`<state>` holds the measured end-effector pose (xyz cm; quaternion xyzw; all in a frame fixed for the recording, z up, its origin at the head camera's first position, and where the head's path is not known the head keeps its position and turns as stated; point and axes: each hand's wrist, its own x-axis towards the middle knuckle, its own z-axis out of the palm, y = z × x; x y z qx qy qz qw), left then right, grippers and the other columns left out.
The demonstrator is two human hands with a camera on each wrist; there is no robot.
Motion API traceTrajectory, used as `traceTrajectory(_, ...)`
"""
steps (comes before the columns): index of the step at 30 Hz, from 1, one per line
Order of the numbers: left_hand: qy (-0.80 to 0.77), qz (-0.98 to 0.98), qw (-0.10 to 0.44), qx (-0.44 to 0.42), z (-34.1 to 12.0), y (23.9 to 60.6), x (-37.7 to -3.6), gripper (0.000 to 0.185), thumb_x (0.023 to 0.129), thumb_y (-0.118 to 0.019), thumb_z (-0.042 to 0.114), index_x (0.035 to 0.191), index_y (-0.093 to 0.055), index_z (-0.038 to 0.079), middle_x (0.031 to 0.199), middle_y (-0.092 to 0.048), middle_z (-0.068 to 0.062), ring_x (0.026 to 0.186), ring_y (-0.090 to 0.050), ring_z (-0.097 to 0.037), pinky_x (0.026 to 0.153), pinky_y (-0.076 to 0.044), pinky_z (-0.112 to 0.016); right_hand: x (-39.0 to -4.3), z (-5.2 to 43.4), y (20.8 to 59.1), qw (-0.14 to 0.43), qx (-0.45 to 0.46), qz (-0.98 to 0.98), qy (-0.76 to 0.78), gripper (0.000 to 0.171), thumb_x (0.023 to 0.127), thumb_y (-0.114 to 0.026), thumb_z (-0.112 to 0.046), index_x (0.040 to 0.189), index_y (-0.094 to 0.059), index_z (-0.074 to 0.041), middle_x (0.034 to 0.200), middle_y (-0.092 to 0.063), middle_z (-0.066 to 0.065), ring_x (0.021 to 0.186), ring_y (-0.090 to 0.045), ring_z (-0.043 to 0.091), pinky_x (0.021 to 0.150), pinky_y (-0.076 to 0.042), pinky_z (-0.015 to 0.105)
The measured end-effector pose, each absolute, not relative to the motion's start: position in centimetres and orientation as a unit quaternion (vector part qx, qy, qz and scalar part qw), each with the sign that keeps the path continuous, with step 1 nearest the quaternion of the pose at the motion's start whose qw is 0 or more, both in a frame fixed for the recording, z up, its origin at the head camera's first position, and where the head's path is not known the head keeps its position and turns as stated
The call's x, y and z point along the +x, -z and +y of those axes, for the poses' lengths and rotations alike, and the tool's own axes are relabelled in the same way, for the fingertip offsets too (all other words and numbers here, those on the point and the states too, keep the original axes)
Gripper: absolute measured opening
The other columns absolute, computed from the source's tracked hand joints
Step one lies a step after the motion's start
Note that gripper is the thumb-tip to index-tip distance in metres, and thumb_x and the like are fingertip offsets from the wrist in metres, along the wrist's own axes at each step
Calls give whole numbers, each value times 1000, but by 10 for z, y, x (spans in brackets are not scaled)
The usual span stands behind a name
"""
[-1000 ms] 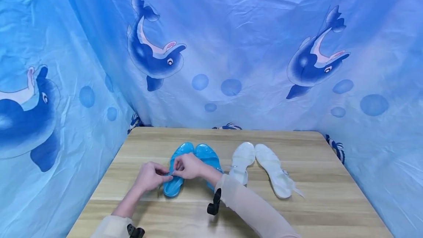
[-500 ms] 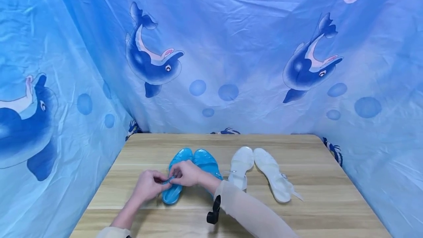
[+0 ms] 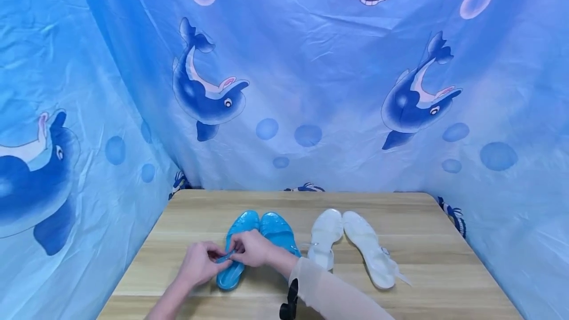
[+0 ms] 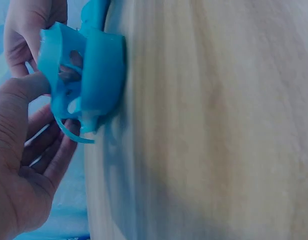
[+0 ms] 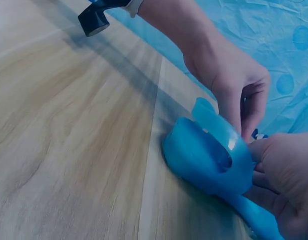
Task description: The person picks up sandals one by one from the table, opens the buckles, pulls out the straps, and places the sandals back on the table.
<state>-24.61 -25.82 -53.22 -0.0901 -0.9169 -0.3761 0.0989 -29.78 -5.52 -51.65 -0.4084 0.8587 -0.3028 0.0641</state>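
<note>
A pair of glossy blue sandals stands left of centre in the head view, toes pointing away. Both hands meet over the ankle strap of the left blue sandal (image 3: 229, 279). From the outer side, my left hand (image 3: 197, 263) pinches the strap between thumb and fingers. My right hand (image 3: 255, 249) reaches across from the right and pinches the strap close beside it. In the left wrist view, a thin strap end (image 4: 73, 135) curves loose below the left thumb. The fastening point is hidden behind the fingers. The right blue sandal (image 3: 276, 224) lies partly under the right forearm.
Two white sandals lie to the right, the left one (image 3: 326, 228) beside the right one (image 3: 366, 243), whose strap (image 3: 402, 278) sticks outward. All rest on a wooden table (image 3: 426, 241). A dolphin-print curtain (image 3: 311, 88) surrounds its back and sides.
The head view has tilted upward, so the table and sandals sit lower in it. Both hands stay at the left blue sandal's strap, with only small finger shifts.
</note>
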Motion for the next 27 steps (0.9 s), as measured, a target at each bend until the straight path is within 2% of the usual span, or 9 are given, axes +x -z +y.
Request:
traceTrajectory(10,327,-936,115,-58,-256,534,-231,21,67,-100,15,82,-85,15,80,-78,5,68,-67,0,62,-56,-17,-298,-65,520,86,-435,855,270,4,101,-75,-21,103,-72,-19,103,-80,-8,89,-68,-9,78,-51,7)
traceTrajectory(19,310,-939,114,-93,-252,533,-240,17,73,-98,18,82,-84,15,79,-76,6,70,-69,-4,63,-55,-17,-307,-53,521,99,-418,854,295,6,101,-76,-20,98,-71,-18,102,-79,-7,89,-69,-7,79,-54,9)
traceTrajectory(27,351,-922,134,-99,-256,533,-244,15,72,-97,14,80,-85,13,79,-77,3,71,-70,-6,65,-57,-19,-307,-58,519,71,-419,846,322,4,100,-76,-20,104,-74,-19,104,-79,-7,85,-68,-8,75,-54,9)
